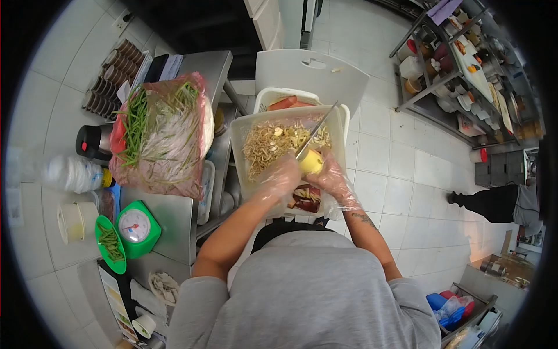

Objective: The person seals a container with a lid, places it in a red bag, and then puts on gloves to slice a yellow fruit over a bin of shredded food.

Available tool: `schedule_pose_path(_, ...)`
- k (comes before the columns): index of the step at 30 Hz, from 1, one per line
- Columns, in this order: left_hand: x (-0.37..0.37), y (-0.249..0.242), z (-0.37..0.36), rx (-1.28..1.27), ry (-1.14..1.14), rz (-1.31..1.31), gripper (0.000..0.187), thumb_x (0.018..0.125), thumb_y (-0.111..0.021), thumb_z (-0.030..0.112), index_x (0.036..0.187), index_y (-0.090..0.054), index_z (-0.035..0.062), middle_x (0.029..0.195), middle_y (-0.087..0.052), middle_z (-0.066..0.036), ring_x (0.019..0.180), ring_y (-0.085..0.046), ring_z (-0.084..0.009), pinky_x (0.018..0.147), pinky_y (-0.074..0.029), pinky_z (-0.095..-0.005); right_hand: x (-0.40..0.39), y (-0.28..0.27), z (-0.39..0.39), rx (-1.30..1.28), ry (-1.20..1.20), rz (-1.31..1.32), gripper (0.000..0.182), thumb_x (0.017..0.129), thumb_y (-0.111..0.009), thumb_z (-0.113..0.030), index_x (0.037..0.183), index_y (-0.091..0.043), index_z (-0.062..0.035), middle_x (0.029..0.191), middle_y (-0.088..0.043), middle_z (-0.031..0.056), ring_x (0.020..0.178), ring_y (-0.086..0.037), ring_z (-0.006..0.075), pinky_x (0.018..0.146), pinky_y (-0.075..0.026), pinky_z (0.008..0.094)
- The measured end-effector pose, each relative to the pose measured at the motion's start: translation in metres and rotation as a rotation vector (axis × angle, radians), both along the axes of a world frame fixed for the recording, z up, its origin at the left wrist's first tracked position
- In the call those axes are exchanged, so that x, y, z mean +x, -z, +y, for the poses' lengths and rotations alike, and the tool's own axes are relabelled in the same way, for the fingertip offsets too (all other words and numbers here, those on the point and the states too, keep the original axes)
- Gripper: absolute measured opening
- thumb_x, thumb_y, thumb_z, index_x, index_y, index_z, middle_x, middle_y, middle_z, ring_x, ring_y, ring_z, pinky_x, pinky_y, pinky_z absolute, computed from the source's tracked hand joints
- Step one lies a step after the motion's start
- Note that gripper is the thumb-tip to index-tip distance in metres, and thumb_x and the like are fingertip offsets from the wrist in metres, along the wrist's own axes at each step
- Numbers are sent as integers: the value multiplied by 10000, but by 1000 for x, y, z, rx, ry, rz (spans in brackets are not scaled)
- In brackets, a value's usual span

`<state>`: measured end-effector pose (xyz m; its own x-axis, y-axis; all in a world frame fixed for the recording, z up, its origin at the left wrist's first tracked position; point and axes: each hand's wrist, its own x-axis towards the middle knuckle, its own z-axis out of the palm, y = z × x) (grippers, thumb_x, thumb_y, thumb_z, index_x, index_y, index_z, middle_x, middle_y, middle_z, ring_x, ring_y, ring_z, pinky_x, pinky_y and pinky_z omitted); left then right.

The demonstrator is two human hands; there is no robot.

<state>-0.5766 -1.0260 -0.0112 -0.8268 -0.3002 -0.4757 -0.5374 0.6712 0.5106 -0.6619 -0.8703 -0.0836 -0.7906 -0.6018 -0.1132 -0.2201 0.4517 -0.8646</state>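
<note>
My left hand, in a clear plastic glove, is closed around the knife's handle end. The knife points its long blade up and to the right, its lower part against a pale yellow peeled piece that looks like a banana blossom. Gripping that piece from the right is my right hand, gloved in clear plastic too. Both hands are over a white plastic tub holding a heap of pale brown shreds. Dark red peelings lie at the tub's near end, partly hidden by the hands.
Behind the tub, a white basket holds reddish pieces, beside a white chair back. On the steel table at left are bagged green stems and a green scale. Metal shelving and another person are at right.
</note>
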Motion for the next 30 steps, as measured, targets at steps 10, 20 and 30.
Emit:
schedule_pose_path(10, 47, 27, -18, 74, -37, 87, 300, 914, -495, 169, 1111, -492, -56, 952, -604, -328, 931, -588, -477, 850, -446, -523, -27, 37, -5, -43, -82, 20, 877, 709, -825, -238, 1408, -338, -34, 1354, -427, 178, 1281, -404, 307, 1067, -356, 425)
schedule_pose_path(20, 89, 47, -21, 11, -120, -100, 267, 843, -465, 77, 1053, -559, -59, 945, -629, -337, 936, -616, -470, 831, -481, -511, -55, 86, 15, 22, -146, -624, 667, 736, -796, -116, 1313, -490, 18, 1213, -590, 146, 1053, -576, 206, 924, -460, 320)
schedule_pose_path(30, 97, 51, -31, 37, -64, -262, 270, 835, -482, 118, 1030, -567, -49, 964, -625, -335, 965, -612, -468, 853, -475, -511, -44, 100, -13, 135, -214, -512, 789, 679, -859, -305, 1299, -476, -2, 1065, -662, 154, 973, -630, 242, 869, -487, 355)
